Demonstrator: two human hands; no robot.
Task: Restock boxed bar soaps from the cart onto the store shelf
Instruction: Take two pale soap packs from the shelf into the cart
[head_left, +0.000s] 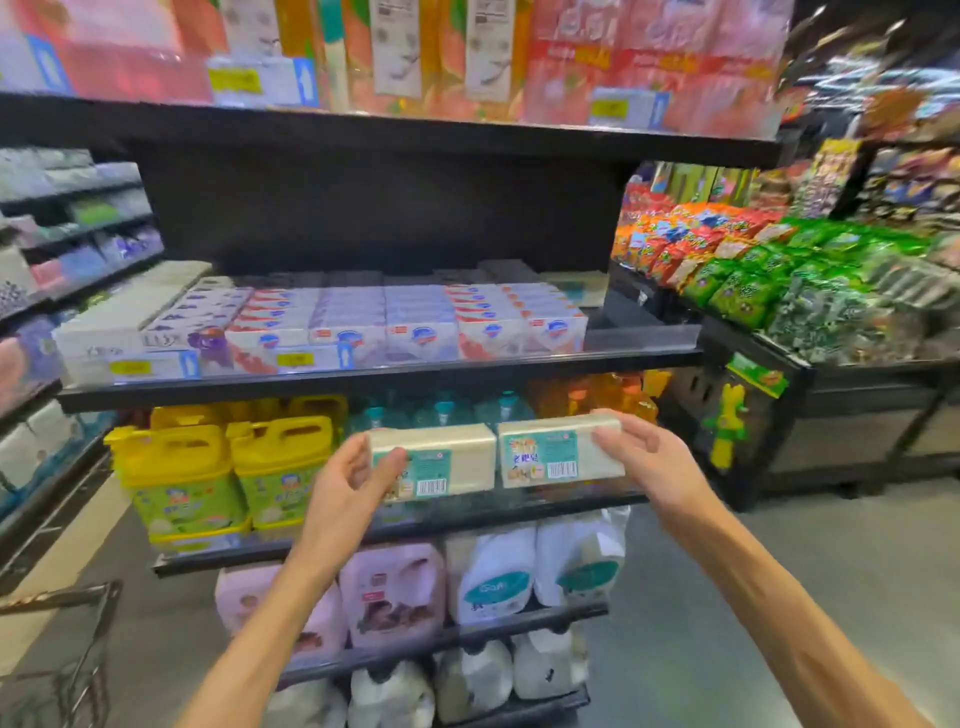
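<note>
Head view. Left hand (358, 483): closed around one cream soap bar (441, 457). Right hand (641, 449): closed around a second soap bar (558, 449). Both bars held level, side by side, before the shelf (395, 366). Boxed soaps (363, 317) in rows on that shelf. Cart (67, 649): lower left.
</note>
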